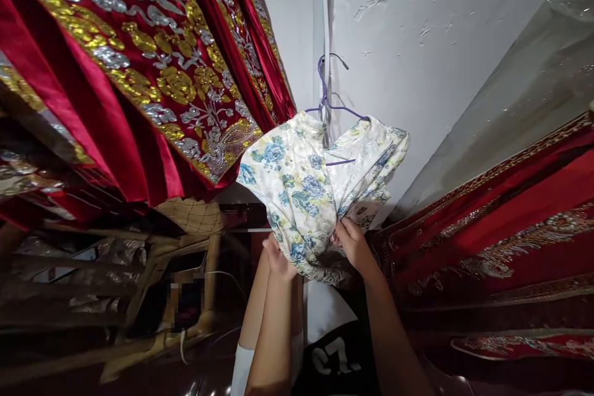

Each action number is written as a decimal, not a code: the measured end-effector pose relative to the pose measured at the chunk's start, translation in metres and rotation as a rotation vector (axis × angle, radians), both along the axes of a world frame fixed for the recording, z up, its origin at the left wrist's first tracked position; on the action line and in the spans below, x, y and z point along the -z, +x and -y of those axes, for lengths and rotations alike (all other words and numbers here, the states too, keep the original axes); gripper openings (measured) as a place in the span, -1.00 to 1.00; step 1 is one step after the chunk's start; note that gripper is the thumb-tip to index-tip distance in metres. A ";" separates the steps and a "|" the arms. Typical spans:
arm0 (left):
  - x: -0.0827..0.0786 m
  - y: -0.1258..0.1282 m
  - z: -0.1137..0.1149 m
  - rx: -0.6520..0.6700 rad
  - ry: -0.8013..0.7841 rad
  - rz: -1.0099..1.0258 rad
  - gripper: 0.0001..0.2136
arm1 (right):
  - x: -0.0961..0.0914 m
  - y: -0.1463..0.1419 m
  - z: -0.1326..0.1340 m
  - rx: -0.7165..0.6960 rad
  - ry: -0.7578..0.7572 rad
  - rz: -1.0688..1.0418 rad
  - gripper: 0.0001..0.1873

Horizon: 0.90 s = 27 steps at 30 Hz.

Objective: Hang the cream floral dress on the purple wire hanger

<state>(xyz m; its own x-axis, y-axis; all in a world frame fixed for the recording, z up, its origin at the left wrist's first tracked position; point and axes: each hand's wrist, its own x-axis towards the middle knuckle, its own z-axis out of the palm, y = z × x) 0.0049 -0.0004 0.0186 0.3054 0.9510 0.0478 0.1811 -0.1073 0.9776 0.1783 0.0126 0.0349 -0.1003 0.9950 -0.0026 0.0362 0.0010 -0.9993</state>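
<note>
A white garment with blue and yellow flowers (pixel 306 185) hangs bunched on a purple wire hanger (pixel 330 99) against a white wall. Both my arms reach up to its lower part. My left hand (pixel 278 257) is closed on the fabric's lower left edge. My right hand (pixel 351 241) grips a gathered fold of the same garment at its lower right, fingers curled into the cloth.
Red satin garments with gold and silver embroidery (pixel 153 68) hang at upper left, and more red embroidered cloth (pixel 501 241) lies at right. A bamboo chair frame (pixel 185 260) stands lower left. The white wall (pixel 417 31) is behind the hanger.
</note>
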 end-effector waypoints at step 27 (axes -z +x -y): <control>0.030 0.057 -0.016 -0.623 0.381 0.225 -0.78 | 0.015 0.035 0.000 0.385 -0.109 -0.146 -0.51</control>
<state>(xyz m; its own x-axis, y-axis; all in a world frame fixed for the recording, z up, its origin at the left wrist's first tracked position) 0.0617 0.0159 -0.0114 -0.3378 0.8499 0.4044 0.1189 -0.3877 0.9141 0.2129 0.0122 0.0195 0.2718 0.9544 -0.1234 -0.1288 -0.0910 -0.9875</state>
